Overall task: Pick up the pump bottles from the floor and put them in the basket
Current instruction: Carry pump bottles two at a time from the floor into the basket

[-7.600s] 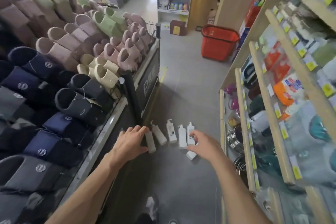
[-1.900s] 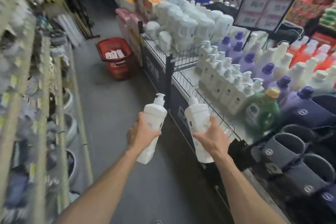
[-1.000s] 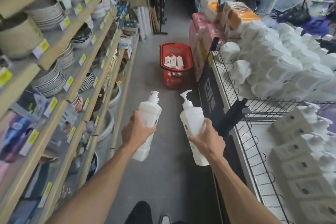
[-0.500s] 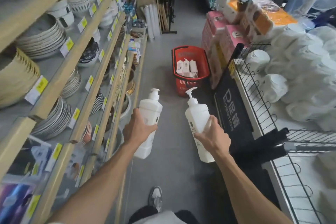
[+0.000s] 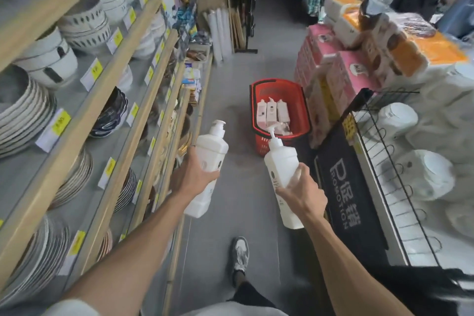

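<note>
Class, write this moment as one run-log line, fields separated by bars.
left hand: holds pump bottle | right hand: holds second pump bottle | red basket: on floor ahead, bottles inside

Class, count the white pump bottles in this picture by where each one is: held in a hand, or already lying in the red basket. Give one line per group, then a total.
Held in the hands: 2, one in the left hand and one in the right hand
Lying in the red basket: 3 clearly visible side by side
Total: 5
</note>
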Demonstrator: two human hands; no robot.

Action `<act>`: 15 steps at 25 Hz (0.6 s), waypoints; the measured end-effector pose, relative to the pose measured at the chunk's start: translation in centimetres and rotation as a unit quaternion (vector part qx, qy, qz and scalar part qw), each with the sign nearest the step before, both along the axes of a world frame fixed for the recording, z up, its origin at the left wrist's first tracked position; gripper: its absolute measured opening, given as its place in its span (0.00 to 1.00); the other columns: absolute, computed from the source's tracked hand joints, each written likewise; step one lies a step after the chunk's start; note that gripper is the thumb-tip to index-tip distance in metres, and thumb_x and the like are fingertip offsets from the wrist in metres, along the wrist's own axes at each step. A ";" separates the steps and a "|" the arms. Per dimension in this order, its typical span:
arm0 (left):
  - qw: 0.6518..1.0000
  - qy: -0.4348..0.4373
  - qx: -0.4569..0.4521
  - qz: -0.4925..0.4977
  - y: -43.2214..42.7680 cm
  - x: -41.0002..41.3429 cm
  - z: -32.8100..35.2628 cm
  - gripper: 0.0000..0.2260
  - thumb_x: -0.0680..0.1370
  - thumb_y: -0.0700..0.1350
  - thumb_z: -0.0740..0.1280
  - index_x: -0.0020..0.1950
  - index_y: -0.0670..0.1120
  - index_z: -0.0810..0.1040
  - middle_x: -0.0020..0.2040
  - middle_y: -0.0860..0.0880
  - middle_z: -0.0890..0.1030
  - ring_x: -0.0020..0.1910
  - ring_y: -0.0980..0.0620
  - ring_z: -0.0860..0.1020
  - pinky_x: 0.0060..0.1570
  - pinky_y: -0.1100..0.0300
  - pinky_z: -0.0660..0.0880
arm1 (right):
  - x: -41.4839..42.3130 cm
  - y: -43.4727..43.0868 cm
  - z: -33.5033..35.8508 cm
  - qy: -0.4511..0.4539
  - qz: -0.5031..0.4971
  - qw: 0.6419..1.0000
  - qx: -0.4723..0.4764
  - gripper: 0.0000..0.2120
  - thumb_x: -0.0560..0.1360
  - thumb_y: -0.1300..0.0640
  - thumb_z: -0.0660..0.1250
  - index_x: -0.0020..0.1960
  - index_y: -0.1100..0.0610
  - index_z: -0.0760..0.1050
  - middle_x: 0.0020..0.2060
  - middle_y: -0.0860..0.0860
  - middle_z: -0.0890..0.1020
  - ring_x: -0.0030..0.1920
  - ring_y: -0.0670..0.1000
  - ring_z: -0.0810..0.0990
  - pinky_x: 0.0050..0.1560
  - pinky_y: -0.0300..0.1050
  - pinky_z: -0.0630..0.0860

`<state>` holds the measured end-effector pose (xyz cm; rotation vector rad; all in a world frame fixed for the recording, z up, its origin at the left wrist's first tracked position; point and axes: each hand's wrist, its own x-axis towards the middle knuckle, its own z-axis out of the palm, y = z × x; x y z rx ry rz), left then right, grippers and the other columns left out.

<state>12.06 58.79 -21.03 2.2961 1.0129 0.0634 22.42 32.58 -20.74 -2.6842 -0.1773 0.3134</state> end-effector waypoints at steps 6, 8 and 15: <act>0.999 0.007 -0.014 0.030 6.1 9.8 -0.7 0.35 0.64 0.60 0.75 0.62 0.53 0.59 0.54 0.50 0.75 0.46 0.40 0.78 0.48 0.45 0.78 | 11.3 6.0 -1.0 0.014 0.009 1.000 0.005 0.34 0.65 0.43 0.72 0.65 0.48 0.60 0.49 0.50 0.80 0.41 0.56 0.76 0.42 0.49 0.71; 0.999 0.012 -0.008 0.038 7.9 12.8 -0.6 0.34 0.65 0.60 0.75 0.61 0.53 0.60 0.54 0.50 0.75 0.46 0.40 0.78 0.48 0.46 0.78 | 14.7 8.1 -1.1 0.017 0.014 1.000 0.004 0.35 0.65 0.43 0.72 0.66 0.48 0.59 0.50 0.50 0.80 0.41 0.56 0.76 0.43 0.49 0.71; 0.999 0.014 -0.008 0.044 15.6 24.0 -1.0 0.35 0.65 0.58 0.76 0.62 0.51 0.61 0.56 0.51 0.76 0.48 0.40 0.78 0.46 0.50 0.74 | 25.3 16.7 -2.2 -0.002 0.016 1.000 0.017 0.37 0.66 0.37 0.70 0.69 0.45 0.58 0.56 0.49 0.82 0.48 0.60 0.82 0.44 0.51 0.72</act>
